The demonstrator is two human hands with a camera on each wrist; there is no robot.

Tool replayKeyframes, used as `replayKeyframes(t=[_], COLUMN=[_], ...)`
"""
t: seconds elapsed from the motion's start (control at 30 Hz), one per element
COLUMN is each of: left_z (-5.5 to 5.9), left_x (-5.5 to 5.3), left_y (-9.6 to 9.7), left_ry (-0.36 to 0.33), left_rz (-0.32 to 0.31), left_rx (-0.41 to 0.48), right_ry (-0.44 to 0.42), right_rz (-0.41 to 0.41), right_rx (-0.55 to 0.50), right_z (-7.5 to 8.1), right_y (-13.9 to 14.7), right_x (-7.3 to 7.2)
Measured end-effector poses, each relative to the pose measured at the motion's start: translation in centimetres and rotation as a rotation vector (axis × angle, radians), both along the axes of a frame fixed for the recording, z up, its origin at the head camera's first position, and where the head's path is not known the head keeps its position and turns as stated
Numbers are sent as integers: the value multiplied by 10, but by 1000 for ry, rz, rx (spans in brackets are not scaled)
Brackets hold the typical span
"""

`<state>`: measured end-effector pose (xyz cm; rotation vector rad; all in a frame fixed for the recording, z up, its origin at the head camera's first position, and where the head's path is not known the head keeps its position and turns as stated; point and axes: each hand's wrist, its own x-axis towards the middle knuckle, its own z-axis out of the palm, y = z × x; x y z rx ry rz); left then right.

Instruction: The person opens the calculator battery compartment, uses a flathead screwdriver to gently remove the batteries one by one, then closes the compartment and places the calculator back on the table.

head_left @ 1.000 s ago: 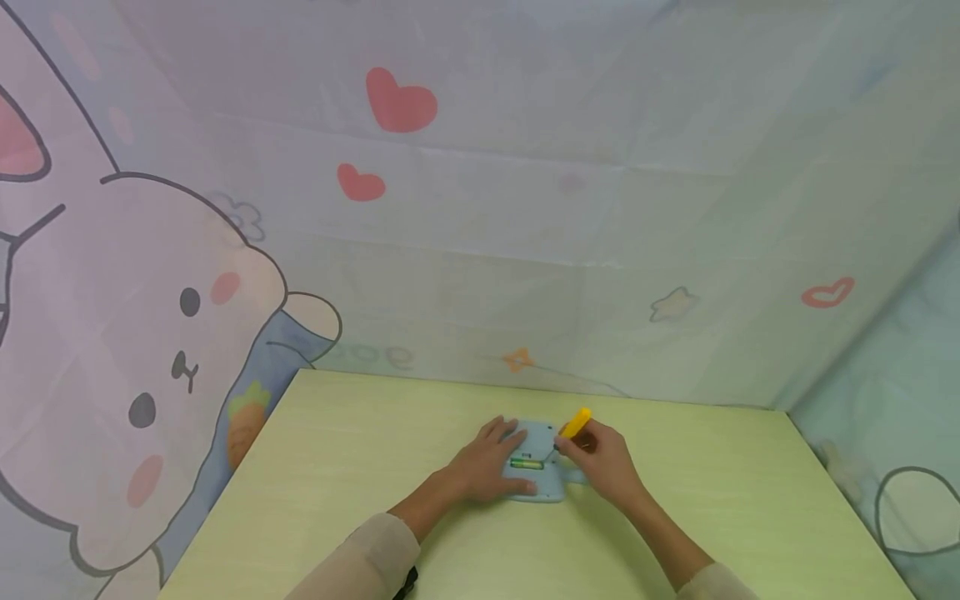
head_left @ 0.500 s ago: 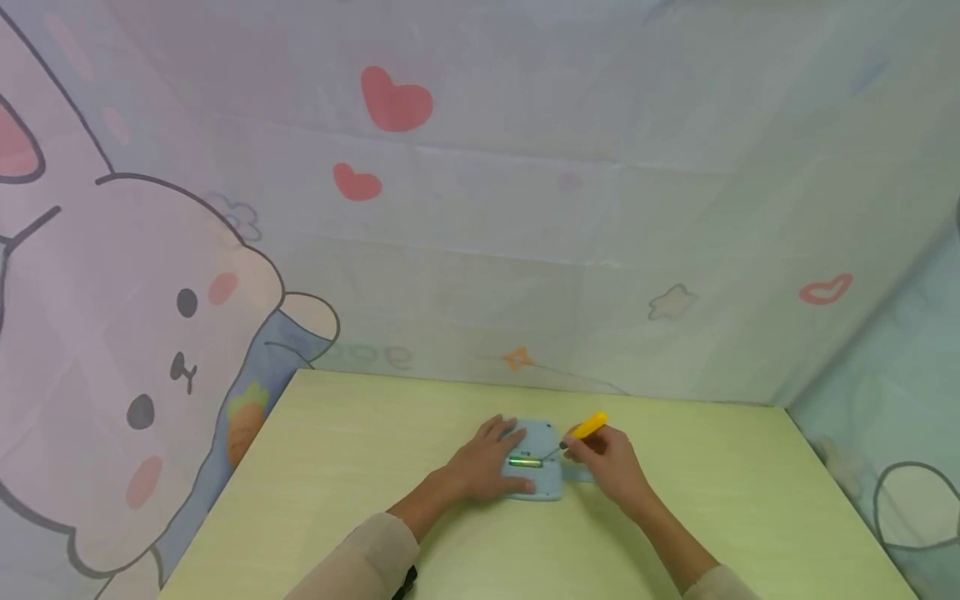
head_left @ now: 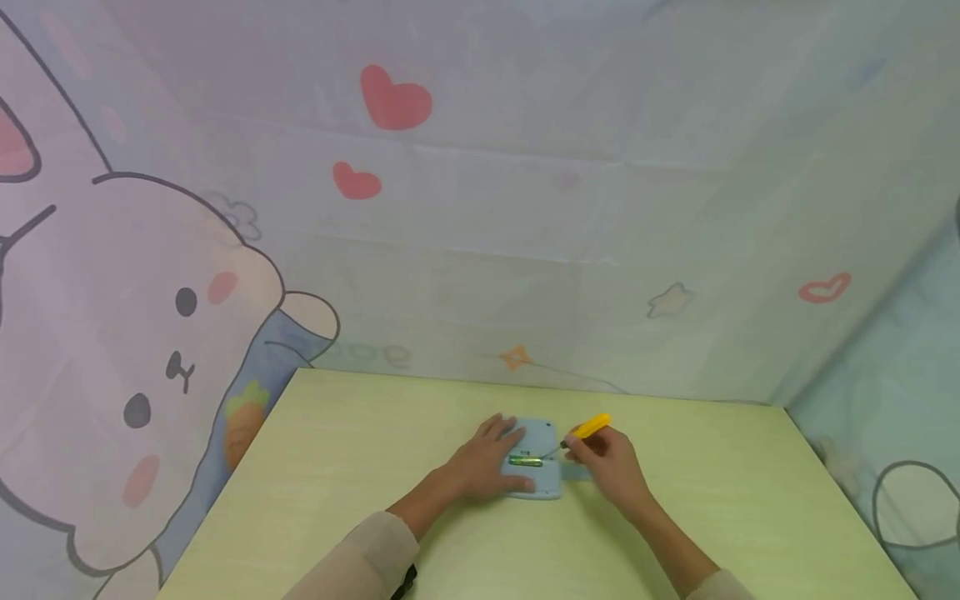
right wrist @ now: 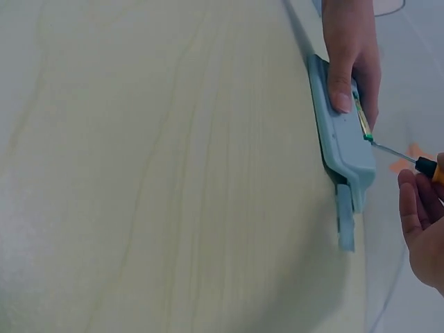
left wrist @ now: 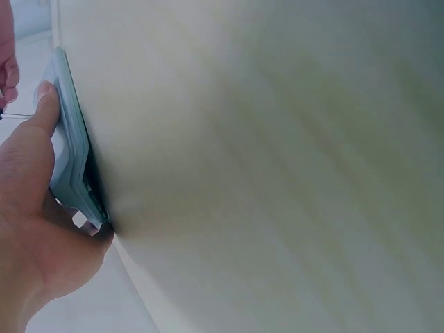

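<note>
My left hand (head_left: 480, 467) rests with spread fingers across the left part of a light-blue flat device (head_left: 540, 435), its thumb lying straight on the near part. A slot in the device's upward face holds a green-and-gold battery (head_left: 526, 461). My right hand (head_left: 617, 467) pinches a screwdriver with a yellow handle (head_left: 595, 425) and black collar. In the right wrist view, the thin metal shaft (right wrist: 395, 151) slants to the battery's right end, with the tip right at it. The left wrist view shows the left thumb (left wrist: 47, 104) over the device's edge.
A narrow light-blue piece (head_left: 576, 472) extends from the device's right side, partly under my right hand. The pale yellow-green table (head_left: 360, 433) reaches back to a printed cloth backdrop (head_left: 480, 292). Something small and black (head_left: 405, 582) shows beside the left sleeve.
My right hand has shifted slightly right, and the screwdriver handle has tipped lower to the right. The left hand and the device stay in place.
</note>
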<state>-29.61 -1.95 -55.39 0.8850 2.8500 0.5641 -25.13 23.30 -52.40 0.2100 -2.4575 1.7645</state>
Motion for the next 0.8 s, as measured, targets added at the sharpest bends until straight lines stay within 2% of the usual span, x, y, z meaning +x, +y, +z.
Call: replayKeyframes(t=[0.13,0.27,0.4,0.47,0.57,0.8], left_z=[0,0,1,1,1,0], left_x=[0,1,0,1,1,0], left_y=[0,1,1,1,1,0], left_ry=[5,12,20,19,14,12], left_rz=[-6,-3,-4,-5,-6,-6], left_rx=[-11,-21,-23,-20,-13,0], right_ry=[118,264,327,313,241,9], right_rz=[-5,24,42,29,-2,-44], right_rx=[155,323,409,415,366,116], right_z=[9,16,19,19,17,11], right_y=[-10,-19,-25,-26,-23,-11], right_x=[3,4,3,2,1,-2])
